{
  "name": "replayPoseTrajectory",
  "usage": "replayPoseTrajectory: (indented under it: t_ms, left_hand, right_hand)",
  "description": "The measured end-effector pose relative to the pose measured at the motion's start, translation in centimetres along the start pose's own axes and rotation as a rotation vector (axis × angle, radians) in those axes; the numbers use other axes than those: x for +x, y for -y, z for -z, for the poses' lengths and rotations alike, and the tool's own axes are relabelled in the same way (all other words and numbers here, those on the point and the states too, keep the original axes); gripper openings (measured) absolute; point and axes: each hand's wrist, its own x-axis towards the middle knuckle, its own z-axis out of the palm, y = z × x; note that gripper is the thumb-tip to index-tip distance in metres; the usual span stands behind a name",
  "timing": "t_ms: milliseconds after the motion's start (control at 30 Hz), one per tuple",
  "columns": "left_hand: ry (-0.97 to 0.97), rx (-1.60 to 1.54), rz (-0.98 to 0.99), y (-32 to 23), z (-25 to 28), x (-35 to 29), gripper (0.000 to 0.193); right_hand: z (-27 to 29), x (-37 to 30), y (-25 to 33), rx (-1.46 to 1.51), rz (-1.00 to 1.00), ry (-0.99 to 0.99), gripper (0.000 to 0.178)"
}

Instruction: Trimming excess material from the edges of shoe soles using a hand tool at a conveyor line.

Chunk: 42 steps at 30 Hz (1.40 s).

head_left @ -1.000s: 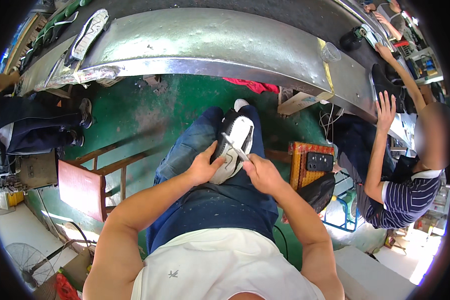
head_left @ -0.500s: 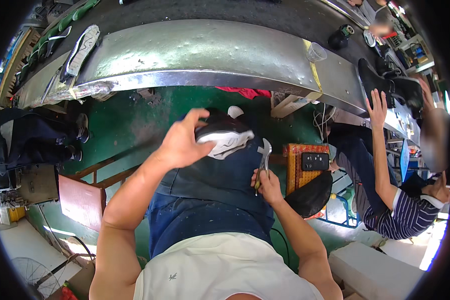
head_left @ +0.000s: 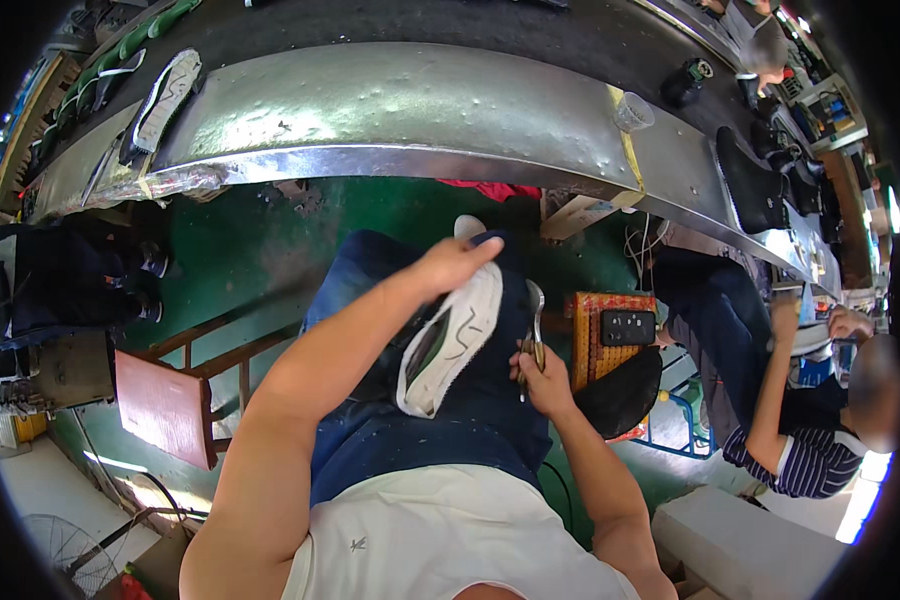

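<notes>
A white shoe sole (head_left: 462, 345) with a dark wavy line along its side hangs at a slant over my thighs, one end toward my waist. My left hand (head_left: 460, 266) is closed round its far end, fingers partly hidden. Part of a greyish hollow inside shows along its left side. To its right, my right hand (head_left: 543, 380) grips metal pliers (head_left: 537, 305) by the handles, curved head pointing away from me. The pliers are apart from the sole. A dark form lies beside the sole, under my left forearm; I cannot tell what it is.
A metal-edged bench (head_left: 390, 105) runs across ahead, carrying another white sole (head_left: 167, 105), a plastic cup (head_left: 633, 112) and black boots (head_left: 748, 185). At my right, a woven-topped stool (head_left: 588, 345) holds a phone (head_left: 628, 326); a brown stool (head_left: 165, 405) stands left. A co-worker (head_left: 805, 450) sits at right.
My left hand has moved right, and the sole has turned from lying crosswise to pointing toward my waist. The pliers have shifted slightly. The co-worker's hands have left the black boots.
</notes>
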Motion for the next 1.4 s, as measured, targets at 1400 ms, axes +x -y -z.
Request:
replayPoseTrajectory:
  t_ms: [1400]
  left_hand:
    - [0.139, 0.150, -0.333, 10.7, -1.6, -5.0, 0.091]
  right_hand:
    - [6.3, 15.8, 5.3, -0.906, 0.349, 1.012, 0.039]
